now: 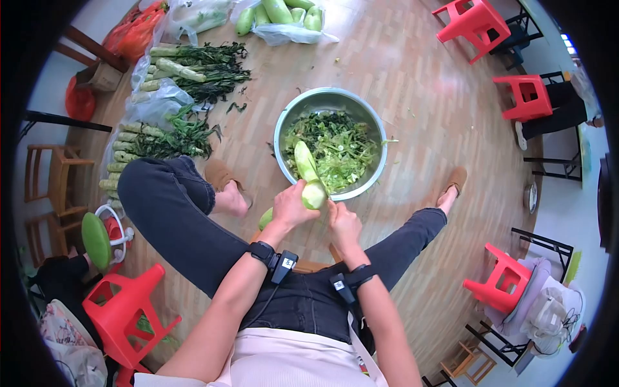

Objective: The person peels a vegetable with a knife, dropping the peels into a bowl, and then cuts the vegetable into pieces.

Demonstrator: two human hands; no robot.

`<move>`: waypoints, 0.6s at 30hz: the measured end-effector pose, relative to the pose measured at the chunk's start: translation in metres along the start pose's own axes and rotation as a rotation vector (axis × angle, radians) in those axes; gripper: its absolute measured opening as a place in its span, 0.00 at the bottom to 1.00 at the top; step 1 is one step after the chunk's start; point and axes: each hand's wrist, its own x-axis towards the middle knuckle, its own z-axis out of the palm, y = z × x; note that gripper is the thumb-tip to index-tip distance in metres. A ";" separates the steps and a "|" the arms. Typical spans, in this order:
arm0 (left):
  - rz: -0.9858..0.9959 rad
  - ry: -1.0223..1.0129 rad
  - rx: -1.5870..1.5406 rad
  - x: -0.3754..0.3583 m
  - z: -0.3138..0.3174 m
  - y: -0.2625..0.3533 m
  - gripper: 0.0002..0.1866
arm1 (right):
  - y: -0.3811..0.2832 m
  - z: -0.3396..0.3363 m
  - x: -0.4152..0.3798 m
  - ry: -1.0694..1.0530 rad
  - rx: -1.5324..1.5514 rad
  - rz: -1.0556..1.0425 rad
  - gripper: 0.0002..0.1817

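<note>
So the left hand [290,206] has its fingers curled round the near end of a pale green gourd [314,195], pretty snug. The right hand [345,224] is just beside it, fingers bunched closed on what's probably a knife [327,188], but the thing is thin and mostly hidden, so don't quote me. It's right up against the gourd, and a long green piece [304,161] sticks out past the left fingers, tilted over the near part of a big metal bowl [381,158].

That bowl sits on the wood floor [412,155] just ahead of both hands, with chopped greens [342,151] in it, darker leafy bits at the far side. Another green gourd [265,219] peeks out left of the left fingers, partly covered by the forearm.

Further out, ahead and to the left of the fingers, leafy stalks [182,69] lie in piles on plastic. Beyond the bowl, there's an open plastic bag [277,35] of whole gourds [278,11]. Way off to the right, a red stool [523,98] stands near someone in dark trousers [556,115].
</note>
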 end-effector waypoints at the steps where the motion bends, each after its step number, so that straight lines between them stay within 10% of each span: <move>1: -0.032 -0.121 -0.071 0.000 -0.004 0.003 0.36 | 0.005 -0.002 0.002 0.003 0.006 0.004 0.22; 5: -0.089 -0.263 -0.212 0.002 -0.001 0.008 0.37 | 0.028 -0.014 0.006 -0.021 0.108 -0.153 0.15; 18: -0.024 -0.172 -0.092 0.004 0.004 0.004 0.36 | 0.014 -0.003 0.010 -0.258 0.441 0.249 0.31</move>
